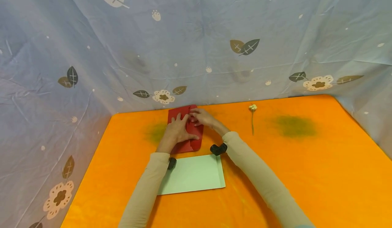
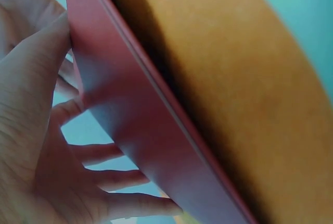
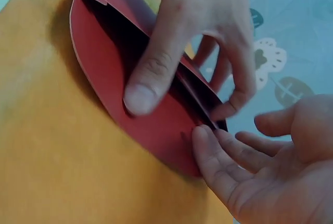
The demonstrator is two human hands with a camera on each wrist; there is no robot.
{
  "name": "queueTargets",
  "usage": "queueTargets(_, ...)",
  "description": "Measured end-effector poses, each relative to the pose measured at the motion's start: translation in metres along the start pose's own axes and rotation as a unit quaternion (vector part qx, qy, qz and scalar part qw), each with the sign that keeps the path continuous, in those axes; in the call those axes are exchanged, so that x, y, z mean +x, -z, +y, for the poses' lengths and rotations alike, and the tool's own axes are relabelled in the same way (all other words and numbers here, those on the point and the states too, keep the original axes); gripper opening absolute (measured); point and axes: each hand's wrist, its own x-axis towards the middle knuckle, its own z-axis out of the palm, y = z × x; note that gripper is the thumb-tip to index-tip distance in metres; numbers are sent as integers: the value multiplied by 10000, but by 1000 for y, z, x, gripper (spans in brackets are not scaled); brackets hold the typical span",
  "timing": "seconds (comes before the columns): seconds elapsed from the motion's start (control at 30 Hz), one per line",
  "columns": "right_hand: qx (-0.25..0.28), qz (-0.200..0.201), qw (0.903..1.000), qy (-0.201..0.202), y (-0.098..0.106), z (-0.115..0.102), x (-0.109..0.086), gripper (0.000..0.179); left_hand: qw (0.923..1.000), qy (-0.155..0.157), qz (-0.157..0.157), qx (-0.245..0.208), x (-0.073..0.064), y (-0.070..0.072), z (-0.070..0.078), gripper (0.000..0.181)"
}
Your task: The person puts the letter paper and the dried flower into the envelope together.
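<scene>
A red envelope (image 1: 182,148) is at the back of the orange table, its flap folded out and its mouth gaping in the right wrist view. My left hand (image 1: 177,130) grips it across, the thumb (image 3: 148,91) pressing the inside of the flap and the fingers reaching over the other side. At the far end of the mouth is my right hand (image 1: 202,116). Its relaxed fingertips (image 3: 204,138) touch the flap near the fold, while the thumb stays apart from the paper. The left wrist view shows the envelope's red side (image 2: 135,104) tilted above the table surface.
A pale green envelope (image 1: 194,175) lies flat in front of the red one, under my wrists. Farther right on the orange tabletop (image 1: 306,173) rests a small flower (image 1: 252,108) on a thin stem. Patterned blue-grey cloth (image 1: 196,44) hangs behind and at the sides.
</scene>
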Motion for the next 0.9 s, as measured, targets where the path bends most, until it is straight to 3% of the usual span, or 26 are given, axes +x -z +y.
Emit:
queueTargets(0.13, -120, -64, 9996, 230, 16, 3, -9, 41, 9999, -34, 150, -60, -1, 0, 0, 97)
queueTargets(0.27, -556, 116, 9979, 312, 41, 3, -21, 40, 9994, -78, 277, -196, -3, -1, 0, 93)
queueTargets(0.47, -1067, 752, 9910, 298, 80, 9, -42, 39, 9990, -117, 327, -291, -3, -2, 0, 91)
queueTargets(0.6, -1420, 1320, 9806, 282, 100, 19, -56, 36, 9991, -112, 310, -268, -3, -2, -1, 91)
queueTargets(0.77, -1332, 1813, 9741, 209, 121, 33, -71, 35, 9992, -115, 278, -271, -3, -2, 0, 92)
queueTargets(0.9, -1238, 1951, 9729, 67, 138, 38, -85, 36, 9992, -130, 265, -254, -3, -2, 1, 91)
